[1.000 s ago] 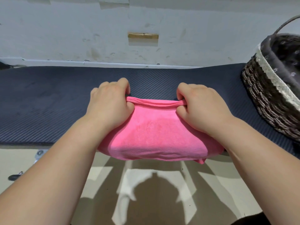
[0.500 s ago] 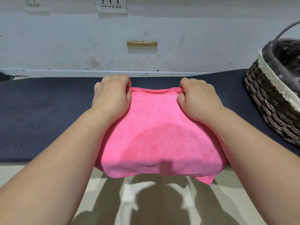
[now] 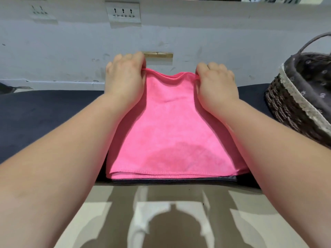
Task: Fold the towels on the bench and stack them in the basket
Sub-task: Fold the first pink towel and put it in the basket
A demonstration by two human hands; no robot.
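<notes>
On bench (image 3: 44, 111), hands gripping pink towel (image 3: 170, 133)

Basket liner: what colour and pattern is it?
The basket liner is dark grey with small pale prints; head view.

I find no words, numbers or brand marks that I can read. The socket plate (image 3: 122, 12) on the far wall (image 3: 223, 38) and the second plate (image 3: 40, 10) left of it show only plug holes.

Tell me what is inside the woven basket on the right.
The brown woven basket shows only its dark grey printed liner. Its floor is hidden behind the near wall and the frame edge.
</notes>
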